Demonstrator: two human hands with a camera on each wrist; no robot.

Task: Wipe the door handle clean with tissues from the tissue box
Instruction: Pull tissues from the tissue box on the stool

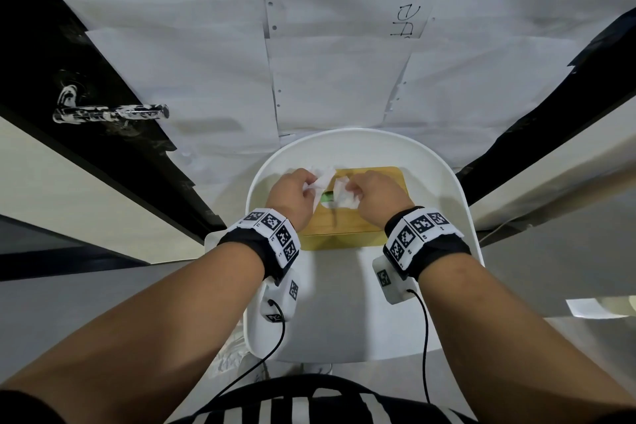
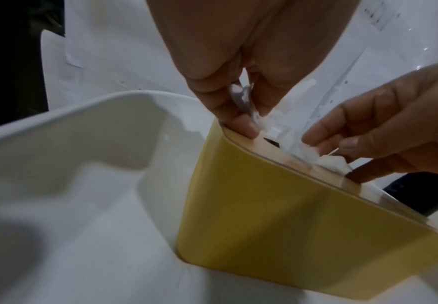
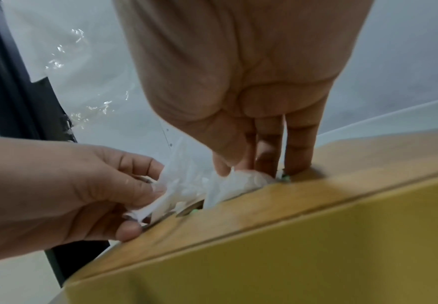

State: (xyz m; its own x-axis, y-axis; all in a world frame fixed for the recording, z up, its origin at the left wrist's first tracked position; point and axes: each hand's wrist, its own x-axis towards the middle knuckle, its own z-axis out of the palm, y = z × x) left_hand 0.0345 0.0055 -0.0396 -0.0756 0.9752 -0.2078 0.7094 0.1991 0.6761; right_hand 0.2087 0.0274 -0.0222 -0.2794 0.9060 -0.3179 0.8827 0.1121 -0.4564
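A yellow tissue box (image 1: 344,222) with a wooden lid stands on a white chair seat (image 1: 344,303). White tissue (image 1: 323,179) rises from its slot. My left hand (image 1: 308,184) pinches the left part of the tissue (image 3: 161,197) just above the lid. My right hand (image 1: 351,188) pinches the tissue (image 3: 238,176) at the slot between thumb and fingers, with the other fingertips (image 3: 298,164) on the lid. I cannot tell whether it is one sheet or two. The door handle (image 1: 113,112), smeared with white, sticks out from the black door frame at the far left.
The chair's curved backrest (image 1: 344,138) rises right behind the box. White paper sheets (image 1: 344,45) cover the door beyond it. Black frame strips (image 1: 550,107) run along both sides. Camera cables (image 1: 425,337) hang from both wrists.
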